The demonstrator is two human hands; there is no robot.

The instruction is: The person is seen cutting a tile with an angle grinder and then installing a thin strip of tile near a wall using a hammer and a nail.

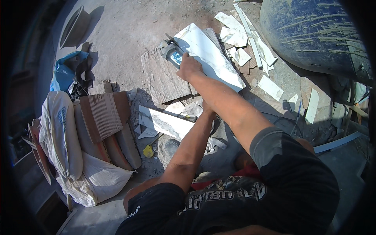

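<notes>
My right hand (190, 67) is wrapped around the body of a grey handheld tile saw (171, 54) with a blue and white label. The saw rests at the left edge of a white marble-patterned tile (213, 58), which lies partly on a rough brown board (162, 76). Whether the blade touches the tile is too small to tell. My left hand (208, 107) is mostly hidden under my right forearm, and its fingers do not show. Just below it lies a cut white tile piece (168, 122) on the ground.
Tile offcuts (234, 36) lie at the far right beside a large dark blue drum (313, 33). On the left are a white sack (62, 129), stacked brown tiles (102, 117) and a blue bag (64, 70). My shoe (171, 147) stands near a yellow scrap (148, 151).
</notes>
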